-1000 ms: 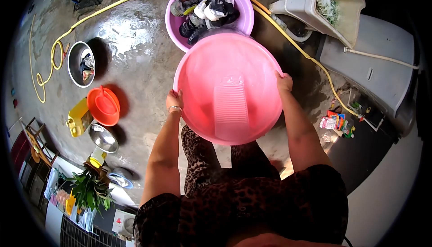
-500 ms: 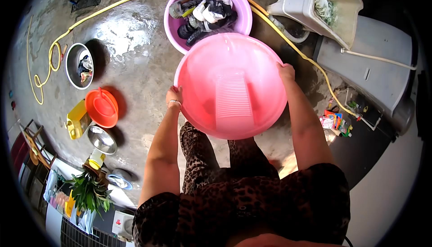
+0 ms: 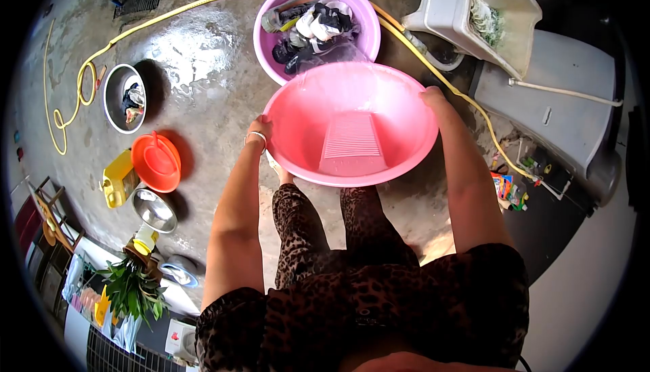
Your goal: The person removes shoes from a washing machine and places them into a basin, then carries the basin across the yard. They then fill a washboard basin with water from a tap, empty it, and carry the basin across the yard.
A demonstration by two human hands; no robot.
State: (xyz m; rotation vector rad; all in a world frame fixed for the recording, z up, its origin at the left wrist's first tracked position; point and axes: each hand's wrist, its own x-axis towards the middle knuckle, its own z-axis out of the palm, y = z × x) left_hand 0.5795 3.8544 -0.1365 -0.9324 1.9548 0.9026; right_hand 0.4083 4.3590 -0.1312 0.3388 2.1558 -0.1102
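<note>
Both my hands hold a large pink basin (image 3: 305, 128) with a ridged washboard moulded inside. My left hand (image 3: 260, 128) grips its left rim, a bracelet on the wrist. At the upper right rim, my right hand (image 3: 433, 95) is closed on the edge, its fingers partly hidden. The basin is tilted, its far rim over the near edge of a purple tub (image 3: 263, 52). Water runs over that rim into the tub. Black, white and grey wet items (image 3: 325, 23), seemingly shoes or cloths, lie in the tub.
A yellow hose (image 3: 196, 3) crosses the floor behind the tub. Left are a metal bowl (image 3: 111, 110) with cloths, red basins (image 3: 166, 175), a yellow jug (image 3: 118, 183) and a plant (image 3: 132, 289). A grey sink (image 3: 443, 6) stands at the upper right.
The pink basin has tipped further, its near rim rising away from my body and its opening looking flatter. My left hand has moved slightly up. Water over the far rim shows more clearly.
</note>
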